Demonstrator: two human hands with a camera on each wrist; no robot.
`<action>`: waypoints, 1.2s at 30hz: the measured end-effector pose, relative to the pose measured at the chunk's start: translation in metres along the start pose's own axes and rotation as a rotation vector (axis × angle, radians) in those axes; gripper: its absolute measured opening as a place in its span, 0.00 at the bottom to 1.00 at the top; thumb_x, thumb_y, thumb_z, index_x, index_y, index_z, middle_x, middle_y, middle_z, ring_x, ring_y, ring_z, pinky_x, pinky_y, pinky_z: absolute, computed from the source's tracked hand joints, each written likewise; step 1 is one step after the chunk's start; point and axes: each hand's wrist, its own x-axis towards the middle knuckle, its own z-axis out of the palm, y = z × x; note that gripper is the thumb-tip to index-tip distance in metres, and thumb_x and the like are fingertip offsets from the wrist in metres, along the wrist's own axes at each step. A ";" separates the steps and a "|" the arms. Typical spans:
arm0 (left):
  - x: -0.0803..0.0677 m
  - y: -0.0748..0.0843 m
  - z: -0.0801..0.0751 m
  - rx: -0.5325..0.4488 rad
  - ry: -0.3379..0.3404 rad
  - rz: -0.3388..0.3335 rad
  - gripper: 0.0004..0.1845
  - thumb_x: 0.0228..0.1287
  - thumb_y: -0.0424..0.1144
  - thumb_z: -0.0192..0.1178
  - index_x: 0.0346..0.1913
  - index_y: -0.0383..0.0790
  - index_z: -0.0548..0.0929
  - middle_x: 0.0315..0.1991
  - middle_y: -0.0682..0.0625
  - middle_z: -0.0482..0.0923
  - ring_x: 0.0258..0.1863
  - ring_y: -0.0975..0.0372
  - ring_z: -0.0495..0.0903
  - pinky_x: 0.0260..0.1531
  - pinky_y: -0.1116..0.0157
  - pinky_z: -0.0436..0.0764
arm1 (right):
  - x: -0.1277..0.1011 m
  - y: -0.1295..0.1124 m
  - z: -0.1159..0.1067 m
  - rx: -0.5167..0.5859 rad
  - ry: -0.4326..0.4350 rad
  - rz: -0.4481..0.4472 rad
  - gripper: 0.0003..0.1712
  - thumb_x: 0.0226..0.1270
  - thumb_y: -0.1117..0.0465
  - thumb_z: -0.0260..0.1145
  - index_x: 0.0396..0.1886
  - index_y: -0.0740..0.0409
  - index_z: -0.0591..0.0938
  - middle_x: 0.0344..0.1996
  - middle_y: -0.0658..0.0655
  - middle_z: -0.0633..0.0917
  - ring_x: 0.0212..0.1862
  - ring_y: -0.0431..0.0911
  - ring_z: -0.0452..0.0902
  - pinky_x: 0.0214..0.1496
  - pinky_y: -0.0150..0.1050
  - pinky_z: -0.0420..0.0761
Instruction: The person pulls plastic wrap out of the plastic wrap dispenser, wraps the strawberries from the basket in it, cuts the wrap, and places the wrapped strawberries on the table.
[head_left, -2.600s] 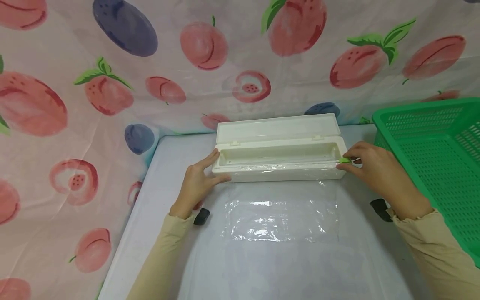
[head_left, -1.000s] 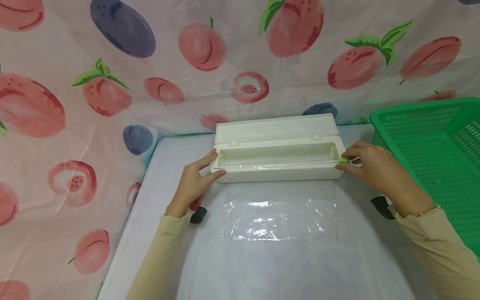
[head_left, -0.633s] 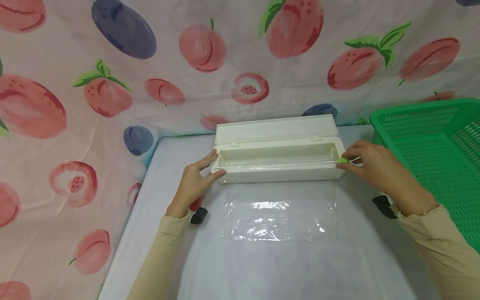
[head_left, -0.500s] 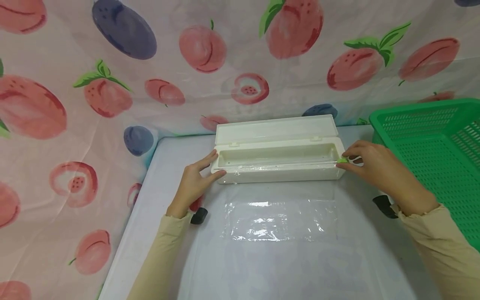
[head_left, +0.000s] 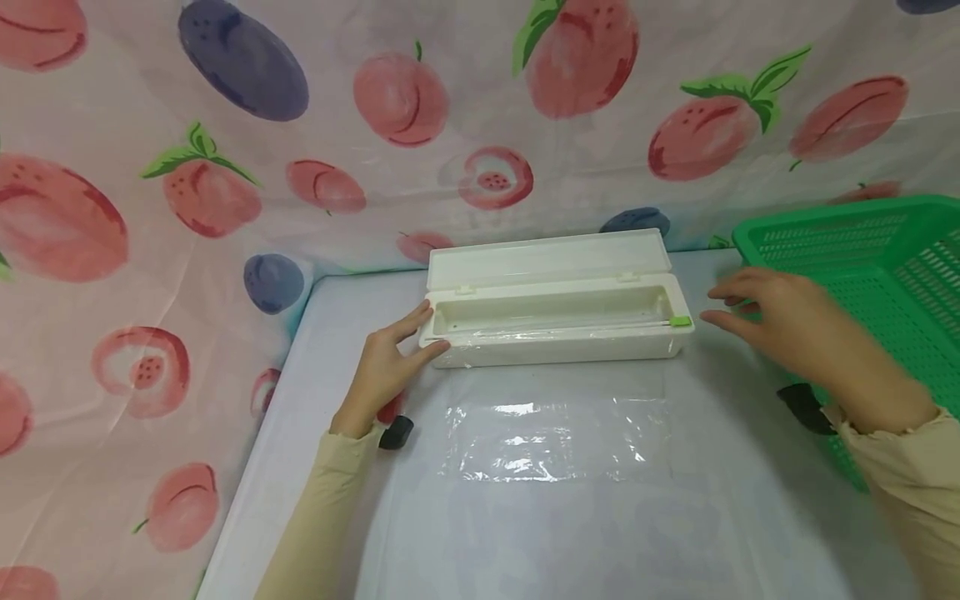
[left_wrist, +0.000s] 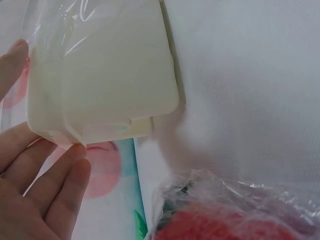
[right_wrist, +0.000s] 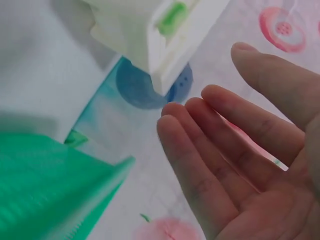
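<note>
White dispenser box (head_left: 555, 321), lid open, lies lengthwise left to right on the counter (head_left: 337, 317); the left hand (head_left: 386, 367) braces its left end with straight fingers, while the right hand (head_left: 780, 321) hovers open and empty just right of the green slider (head_left: 680, 321).

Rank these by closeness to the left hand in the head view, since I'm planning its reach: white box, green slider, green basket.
1. White box: touching the left hand.
2. Green slider: at the box's right end.
3. Green basket: far right.
</note>
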 end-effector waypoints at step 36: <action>-0.005 0.007 0.000 0.041 -0.013 0.003 0.35 0.62 0.50 0.69 0.69 0.40 0.72 0.72 0.54 0.66 0.71 0.57 0.66 0.71 0.54 0.66 | -0.050 0.116 -0.023 -0.157 -0.313 0.169 0.25 0.65 0.62 0.69 0.51 0.81 0.77 0.39 0.75 0.84 0.37 0.64 0.83 0.37 0.58 0.82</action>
